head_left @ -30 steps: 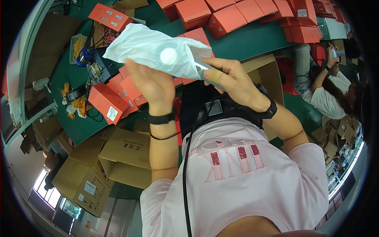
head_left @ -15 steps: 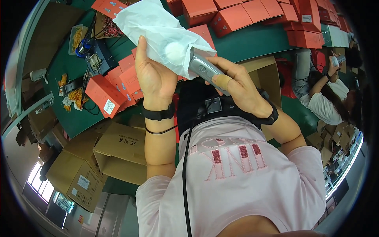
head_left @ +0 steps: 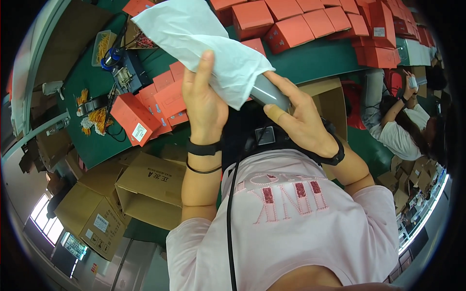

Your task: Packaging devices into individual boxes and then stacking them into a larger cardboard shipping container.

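Note:
A white soft pouch [head_left: 208, 48] stretches up and left above the green table's front edge. My left hand [head_left: 206, 106] grips it from below and the side, with its fingers against the material. The smooth grey handle [head_left: 272, 92] of a handheld device sticks out of the pouch's lower right mouth. My right hand [head_left: 303, 111], with a tan bandage on one finger, is wrapped round that handle. The rest of the device is hidden inside the pouch.
Red boxes [head_left: 286, 35] stand in rows along the back of the green table [head_left: 310, 65]; more red boxes [head_left: 133, 119] lie left of my hands. A blue-based tool [head_left: 127, 75] and yellow cable bundles [head_left: 97, 119] sit farther left. Open cartons [head_left: 153, 182] are below. A co-worker [head_left: 403, 121] sits at right.
The device has gone deeper into the pouch and turned, so its buttons no longer show. Both hands have shifted slightly right, and my left hand has moved down.

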`<state>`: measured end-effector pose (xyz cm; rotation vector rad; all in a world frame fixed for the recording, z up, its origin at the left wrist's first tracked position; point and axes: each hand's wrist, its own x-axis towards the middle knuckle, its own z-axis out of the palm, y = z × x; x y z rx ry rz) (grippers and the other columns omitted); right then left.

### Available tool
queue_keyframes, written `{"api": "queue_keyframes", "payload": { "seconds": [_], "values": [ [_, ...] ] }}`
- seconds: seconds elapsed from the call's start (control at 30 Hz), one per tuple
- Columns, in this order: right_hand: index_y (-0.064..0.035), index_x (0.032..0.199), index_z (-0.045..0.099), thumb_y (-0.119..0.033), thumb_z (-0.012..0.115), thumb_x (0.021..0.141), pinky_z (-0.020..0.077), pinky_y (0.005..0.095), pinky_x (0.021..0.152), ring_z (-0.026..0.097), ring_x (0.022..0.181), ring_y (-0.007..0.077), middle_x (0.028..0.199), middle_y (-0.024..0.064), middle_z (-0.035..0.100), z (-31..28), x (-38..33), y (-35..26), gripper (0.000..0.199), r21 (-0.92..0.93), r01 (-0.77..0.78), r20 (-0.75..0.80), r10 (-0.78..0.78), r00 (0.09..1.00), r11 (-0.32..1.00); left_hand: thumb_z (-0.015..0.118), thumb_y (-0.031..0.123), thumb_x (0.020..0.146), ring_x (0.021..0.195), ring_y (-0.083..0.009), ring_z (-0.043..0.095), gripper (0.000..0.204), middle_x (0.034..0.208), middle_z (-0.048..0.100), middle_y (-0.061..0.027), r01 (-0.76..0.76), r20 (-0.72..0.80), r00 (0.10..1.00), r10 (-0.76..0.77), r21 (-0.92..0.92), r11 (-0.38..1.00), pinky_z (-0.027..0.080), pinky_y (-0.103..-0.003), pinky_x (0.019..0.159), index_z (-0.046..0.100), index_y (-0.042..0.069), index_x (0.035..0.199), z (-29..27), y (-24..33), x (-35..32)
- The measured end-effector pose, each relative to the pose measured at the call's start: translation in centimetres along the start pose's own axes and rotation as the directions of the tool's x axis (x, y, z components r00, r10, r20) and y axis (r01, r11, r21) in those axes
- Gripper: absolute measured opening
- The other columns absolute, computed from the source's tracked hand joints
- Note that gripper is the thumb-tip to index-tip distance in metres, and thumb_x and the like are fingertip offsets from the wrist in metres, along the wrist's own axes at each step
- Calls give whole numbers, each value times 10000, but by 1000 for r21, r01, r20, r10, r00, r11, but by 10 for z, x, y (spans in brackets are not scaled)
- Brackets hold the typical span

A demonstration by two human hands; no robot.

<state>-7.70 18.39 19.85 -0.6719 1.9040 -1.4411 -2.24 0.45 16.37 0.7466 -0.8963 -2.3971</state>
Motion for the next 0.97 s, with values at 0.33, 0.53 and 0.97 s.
{"api": "queue_keyframes", "payload": {
  "seconds": [0.33, 0.53, 0.97],
  "values": [
    [74, 1437, 478, -309, 560, 859, 428, 265, 710, 538, 786, 143, 1119, 175, 663, -19, -12, -5, 698, 610, -354, 227, 271, 935, 709, 501, 408, 1046, 1181, -274, 623, 505, 1292, 637, -123, 460, 332, 883, -331, -474, 750, 513, -458, 1003, 499, 39, 1390, -24, 17, 15],
    [84, 1471, 413, -350, 574, 853, 429, 278, 739, 535, 801, 162, 1155, 197, 638, -11, -21, -8, 772, 629, -333, 226, 245, 943, 703, 480, 399, 1054, 1185, -311, 622, 504, 1307, 625, -150, 553, 473, 819, -326, -495, 670, 502, -485, 1022, 489, 22, 1389, -5, 28, 9],
    [45, 1501, 386, -347, 590, 844, 462, 321, 793, 566, 832, 211, 1209, 217, 614, -14, -32, -2, 792, 707, -381, 335, 193, 922, 595, 447, 371, 1068, 1214, -335, 608, 476, 1335, 612, -152, 651, 550, 752, -363, -534, 540, 487, -507, 1059, 489, 36, 1404, 6, 30, 7]
  ]
}}
